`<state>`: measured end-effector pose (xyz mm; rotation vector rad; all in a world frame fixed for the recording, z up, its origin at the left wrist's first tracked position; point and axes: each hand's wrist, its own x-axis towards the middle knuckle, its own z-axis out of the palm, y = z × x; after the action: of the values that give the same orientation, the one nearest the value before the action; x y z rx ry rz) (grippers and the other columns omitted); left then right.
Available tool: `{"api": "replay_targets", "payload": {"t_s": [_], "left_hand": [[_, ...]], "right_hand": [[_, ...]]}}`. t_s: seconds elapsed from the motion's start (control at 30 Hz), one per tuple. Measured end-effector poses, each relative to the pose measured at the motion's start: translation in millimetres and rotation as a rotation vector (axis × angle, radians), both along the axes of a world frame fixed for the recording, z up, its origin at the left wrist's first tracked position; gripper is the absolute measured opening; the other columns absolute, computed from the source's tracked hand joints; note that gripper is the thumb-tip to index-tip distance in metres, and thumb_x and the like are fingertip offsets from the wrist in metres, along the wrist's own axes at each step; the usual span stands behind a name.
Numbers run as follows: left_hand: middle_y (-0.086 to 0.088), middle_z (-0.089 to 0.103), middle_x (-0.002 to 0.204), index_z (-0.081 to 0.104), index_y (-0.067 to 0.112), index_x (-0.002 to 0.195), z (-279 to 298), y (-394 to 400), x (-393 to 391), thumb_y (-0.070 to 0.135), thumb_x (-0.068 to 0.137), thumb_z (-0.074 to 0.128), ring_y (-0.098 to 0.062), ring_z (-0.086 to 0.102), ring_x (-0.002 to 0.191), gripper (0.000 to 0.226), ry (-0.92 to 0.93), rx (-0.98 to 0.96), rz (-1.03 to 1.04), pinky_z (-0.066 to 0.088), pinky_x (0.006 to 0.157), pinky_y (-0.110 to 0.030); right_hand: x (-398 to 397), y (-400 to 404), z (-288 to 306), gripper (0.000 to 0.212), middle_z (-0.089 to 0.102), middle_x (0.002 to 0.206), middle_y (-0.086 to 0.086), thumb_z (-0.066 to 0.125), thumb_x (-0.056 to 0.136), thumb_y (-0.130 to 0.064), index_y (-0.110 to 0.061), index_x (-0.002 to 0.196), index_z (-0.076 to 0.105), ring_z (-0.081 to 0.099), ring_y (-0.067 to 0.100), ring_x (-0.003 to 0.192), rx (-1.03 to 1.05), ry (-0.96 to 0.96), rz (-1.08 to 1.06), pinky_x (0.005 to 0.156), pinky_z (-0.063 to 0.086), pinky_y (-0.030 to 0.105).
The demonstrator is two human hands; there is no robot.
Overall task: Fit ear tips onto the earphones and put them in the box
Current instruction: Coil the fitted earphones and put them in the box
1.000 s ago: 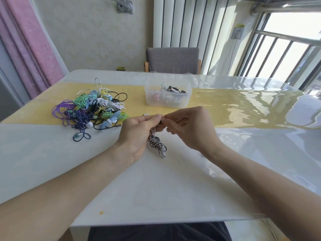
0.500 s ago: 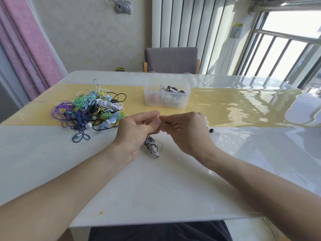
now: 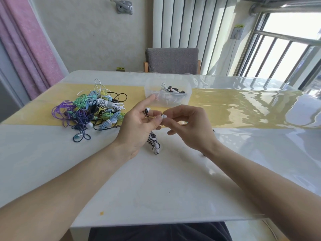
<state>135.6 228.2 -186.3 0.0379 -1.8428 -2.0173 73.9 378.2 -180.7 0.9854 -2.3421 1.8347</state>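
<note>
— While the striped cable bundle (image 3: 153,142) hangs under the hands onto the desk (image 3: 156,188), what grips it?
— The left hand (image 3: 137,126) pinches the earphones (image 3: 147,111), index finger straight; the right hand (image 3: 186,126) pinches a white ear tip (image 3: 164,116) just beside.
— And farther back?
— A tangled earphone pile (image 3: 93,108) lies left; the clear box (image 3: 168,95) stands beyond the hands.

Room: glossy white table (image 3: 156,188), daylight from the right.
Yellow band (image 3: 225,108) crosses the table; grey chair (image 3: 172,60) behind it; textured beige wall (image 3: 90,35); white radiator (image 3: 191,23); pink curtain (image 3: 29,40) left; barred window (image 3: 286,49); wall socket (image 3: 237,33).
</note>
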Motion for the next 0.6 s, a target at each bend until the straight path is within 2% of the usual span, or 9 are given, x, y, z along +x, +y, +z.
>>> {"api": "replay_targets", "payload": {"t_s": [0.07, 0.17, 0.27, 0.37, 0.43, 0.57, 0.6], "left_hand": [[-0.008, 0.067, 0.091, 0.043, 0.029, 0.135, 1.6, 0.8, -1.2, 0.001, 0.096, 0.054, -0.018, 0.061, 0.079, 0.049, -0.047, 0.017, -0.049, 0.050, 0.067, -0.026], [-0.009, 0.065, 0.086, 0.036, 0.010, 0.140, 3.5, -3.0, -4.0, 0.005, 0.103, 0.041, -0.022, 0.056, 0.071, 0.038, -0.145, 0.135, -0.096, 0.039, 0.058, -0.027], [-0.006, 0.062, 0.071, 0.041, 0.005, 0.130, 4.5, -7.5, -4.0, 0.007, 0.105, 0.035, -0.015, 0.053, 0.058, 0.026, -0.175, 0.126, -0.122, 0.032, 0.056, -0.026], [-0.004, 0.063, 0.067, 0.050, 0.006, 0.110, 6.1, -8.9, -1.5, 0.009, 0.104, 0.038, -0.013, 0.047, 0.055, 0.013, -0.164, 0.052, -0.175, 0.037, 0.054, -0.021], [-0.006, 0.066, 0.071, 0.055, 0.005, 0.103, 8.4, -9.3, 0.2, 0.010, 0.101, 0.044, -0.013, 0.046, 0.054, 0.012, -0.147, 0.004, -0.216, 0.039, 0.053, -0.017], [-0.008, 0.067, 0.077, 0.065, 0.003, 0.102, 6.7, -9.5, 1.8, 0.013, 0.097, 0.052, -0.013, 0.051, 0.054, 0.017, -0.123, -0.128, -0.203, 0.039, 0.051, -0.017], [-0.007, 0.066, 0.078, 0.067, 0.003, 0.102, 5.3, -9.0, 1.6, 0.013, 0.097, 0.053, -0.013, 0.051, 0.056, 0.017, -0.116, -0.160, -0.187, 0.040, 0.052, -0.018]], "right_hand": [[-1.3, 1.6, -0.1, 0.008, 0.076, 0.079, 0.001, 0.078, 0.086, -0.010, -0.007, 0.092, 0.075, 0.073, 0.017, 0.076, 0.026, 0.034, -0.014, 0.060, 0.062, 0.035], [-7.8, 7.7, 3.9, 0.014, 0.076, 0.078, -0.004, 0.083, 0.082, -0.016, -0.013, 0.094, 0.075, 0.072, 0.009, 0.072, 0.129, 0.108, 0.021, 0.063, 0.057, 0.024], [-19.3, 20.1, 16.1, 0.025, 0.076, 0.085, -0.007, 0.085, 0.079, -0.024, -0.016, 0.101, 0.076, 0.071, 0.005, 0.077, 0.276, 0.162, 0.069, 0.066, 0.053, 0.016], [-39.5, 38.5, 25.2, 0.013, 0.073, 0.084, -0.015, 0.075, 0.088, -0.014, -0.018, 0.101, 0.077, 0.067, -0.008, 0.074, 0.345, 0.269, -0.067, 0.067, 0.048, 0.010], [-52.4, 50.7, 26.3, 0.016, 0.071, 0.087, -0.015, 0.067, 0.093, -0.010, -0.020, 0.101, 0.078, 0.063, -0.013, 0.073, 0.460, 0.366, -0.164, 0.066, 0.048, 0.008], [-66.7, 59.9, 18.8, 0.022, 0.071, 0.094, -0.006, 0.062, 0.096, -0.010, -0.023, 0.103, 0.078, 0.059, -0.007, 0.072, 0.686, 0.355, -0.149, 0.065, 0.040, 0.006], [-67.3, 57.7, 15.7, 0.022, 0.069, 0.096, -0.005, 0.061, 0.096, -0.009, -0.023, 0.104, 0.077, 0.059, -0.004, 0.075, 0.726, 0.341, -0.130, 0.066, 0.039, 0.009]]}}
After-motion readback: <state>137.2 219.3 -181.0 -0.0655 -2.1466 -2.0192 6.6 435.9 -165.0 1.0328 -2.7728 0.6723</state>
